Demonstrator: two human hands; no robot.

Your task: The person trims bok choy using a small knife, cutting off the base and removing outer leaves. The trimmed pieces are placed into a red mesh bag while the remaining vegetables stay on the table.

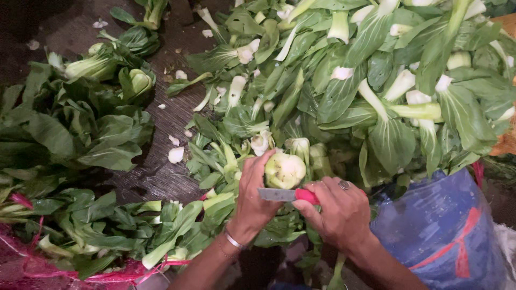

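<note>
My left hand (pixel 252 201) grips a head of bok choy (pixel 285 169) by its pale green base, cut end facing up. My right hand (pixel 338 212) holds a small knife with a red handle (pixel 306 196); its steel blade (pixel 275 194) lies flat against the base of the bok choy, just under the cut end. A ring sits on one right finger and a thin bangle on my left wrist. Both hands meet at the lower middle of the view.
A big heap of bok choy (pixel 376 80) fills the upper right. More heads (pixel 80 129) lie at left on a dark wet surface (pixel 156 177) strewn with white stem trimmings. A blue plastic sack (pixel 441 231) stands at lower right, red netting (pixel 32 268) at lower left.
</note>
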